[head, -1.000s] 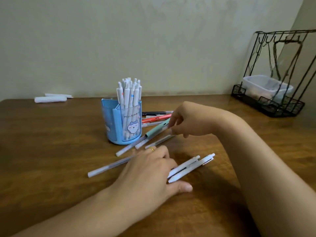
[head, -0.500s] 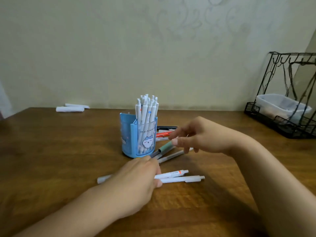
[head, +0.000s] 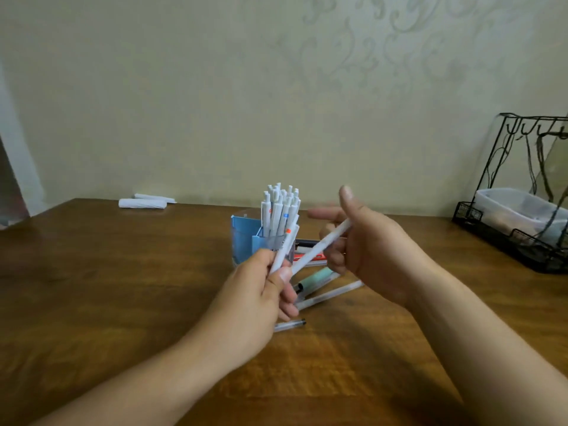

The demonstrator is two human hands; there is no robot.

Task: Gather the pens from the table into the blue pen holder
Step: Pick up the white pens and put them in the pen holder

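The blue pen holder (head: pixel 242 238) stands on the wooden table (head: pixel 107 287), holding several white pens upright. My left hand (head: pixel 258 296) is raised in front of it, gripping white pens (head: pixel 284 245), one with an orange mark. A long white pen (head: pixel 322 245) slants from my left fingers up into my right hand (head: pixel 368 250), whose fingers curl around its upper end. On the table beneath lie a mint-green pen (head: pixel 318 278), a white pen (head: pixel 332 293), a clear pen (head: pixel 290 325), and red and black pens (head: pixel 307 250) behind my hands.
A black wire rack (head: pixel 522 241) with a clear plastic tub (head: pixel 516 207) sits at the table's right rear. Two white rolled items (head: pixel 143 202) lie at the back left near the wall.
Both hands have lifted off the table. My left hand picked up the white pens it was gathering, and my right hand now grips the upper end of a long white pen.
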